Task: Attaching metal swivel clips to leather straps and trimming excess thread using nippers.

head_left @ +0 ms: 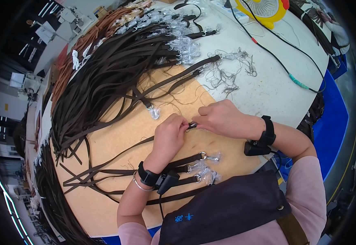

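My left hand [169,136] and my right hand [221,117] meet over a tan board [116,139]. Both pinch the end of one dark brown strap [191,125], where a small metal clasp sits between the fingertips. The strap's length runs off to the left under my left hand. Below my wrists lie three finished straps [186,167] with metal clips wrapped in clear plastic. Each wrist wears a black band with a small black device.
A big heap of dark brown straps [104,77] covers the board's far left, with plastic-wrapped clips [182,41] at their ends. Loose thread scraps [227,73] lie on the white table [276,90]. A yellow fan [264,10] and black cables stand at the back right.
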### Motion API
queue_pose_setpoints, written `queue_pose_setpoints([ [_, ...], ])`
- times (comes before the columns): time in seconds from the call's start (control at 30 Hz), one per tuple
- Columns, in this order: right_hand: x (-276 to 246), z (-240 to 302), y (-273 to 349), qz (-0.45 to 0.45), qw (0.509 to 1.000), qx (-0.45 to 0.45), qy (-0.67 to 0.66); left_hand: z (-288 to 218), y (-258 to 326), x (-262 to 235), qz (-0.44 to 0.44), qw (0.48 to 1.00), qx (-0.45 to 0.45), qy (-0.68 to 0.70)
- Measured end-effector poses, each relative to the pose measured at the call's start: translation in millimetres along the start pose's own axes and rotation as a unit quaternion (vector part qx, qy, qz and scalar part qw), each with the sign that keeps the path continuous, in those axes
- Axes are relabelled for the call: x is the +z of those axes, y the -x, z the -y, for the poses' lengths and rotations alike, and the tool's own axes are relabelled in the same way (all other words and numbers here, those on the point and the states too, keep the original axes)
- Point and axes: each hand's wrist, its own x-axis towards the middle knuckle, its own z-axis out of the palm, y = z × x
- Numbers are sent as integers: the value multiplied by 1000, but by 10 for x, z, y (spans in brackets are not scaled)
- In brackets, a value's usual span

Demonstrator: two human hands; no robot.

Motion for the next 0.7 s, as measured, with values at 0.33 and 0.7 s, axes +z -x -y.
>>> queue_pose_setpoints([
  [0.33, -56, -83, -105, 66, 995, 38, -68, 70, 15, 93, -7, 996, -70, 56],
  [0.7, -27, -72, -27, 61, 983, 111, -134, 192, 15, 86, -8, 981, -94, 170],
])
